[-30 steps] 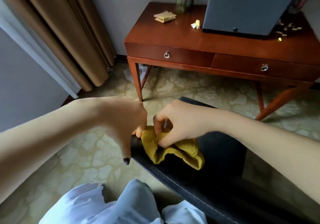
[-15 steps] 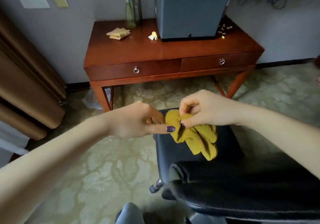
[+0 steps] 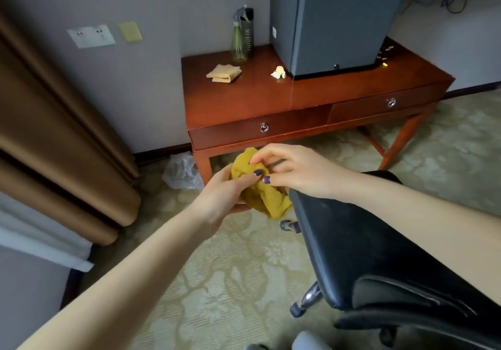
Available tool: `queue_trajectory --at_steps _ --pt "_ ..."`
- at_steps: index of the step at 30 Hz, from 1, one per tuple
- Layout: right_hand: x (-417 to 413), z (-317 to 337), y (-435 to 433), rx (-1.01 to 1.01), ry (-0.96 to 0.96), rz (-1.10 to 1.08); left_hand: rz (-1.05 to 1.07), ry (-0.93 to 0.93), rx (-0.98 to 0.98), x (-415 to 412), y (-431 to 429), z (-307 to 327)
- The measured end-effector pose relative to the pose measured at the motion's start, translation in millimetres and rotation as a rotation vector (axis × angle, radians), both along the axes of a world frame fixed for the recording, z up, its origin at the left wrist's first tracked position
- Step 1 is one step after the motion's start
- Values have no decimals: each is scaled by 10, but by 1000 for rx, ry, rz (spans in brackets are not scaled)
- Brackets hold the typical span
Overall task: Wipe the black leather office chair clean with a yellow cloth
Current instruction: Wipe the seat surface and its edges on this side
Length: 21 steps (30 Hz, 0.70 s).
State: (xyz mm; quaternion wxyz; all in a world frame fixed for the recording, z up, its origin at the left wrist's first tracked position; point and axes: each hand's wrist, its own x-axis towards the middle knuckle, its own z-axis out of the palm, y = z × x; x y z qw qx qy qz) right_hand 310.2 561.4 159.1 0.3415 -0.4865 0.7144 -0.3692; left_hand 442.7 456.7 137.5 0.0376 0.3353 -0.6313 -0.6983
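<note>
Cloth, mustard yellow and bunched into folds, sits between both hands, above the carpet and just off the corner of the black leather office chair. Its lowest fold hangs beside the seat's edge; whether it touches the leather cannot be told.

The left grip comes in from below, closed around the cloth, with the fingers curled under it and the thumb laid over the top. The right grip reaches across above the seat and pinches the upper part of the cloth with its fingertips. The nails are painted dark purple.

The chair's seat looks dull and streaked with grey, and one caster shows under it.

Behind the hands stands a red-brown wooden counter with two drawers, each with a ring pull. On it are a grey box-like cabinet, a green spray bottle just beside a dark bottle, a folded tan rag, a crumpled scrap of paper and some small yellow bits.

A clear plastic bag lies on the floor by the counter's leg. Brown curtains hang at the left. On the wall are a white socket plate and a yellow note.
</note>
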Motion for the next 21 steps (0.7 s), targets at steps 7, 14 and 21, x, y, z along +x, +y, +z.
queue_trajectory --at_steps 7,14,21 --pt "-104 -197 -628 -23 -33 4 37 28 -33 262 -499 -93" --pt "-615 -590 -1449 97 -55 277 -49 -84 -98 -118 -1271 -283" --pt "-1803 -660 -2452 140 173 225 -65 -310 -462 -1300 -2460 -506"
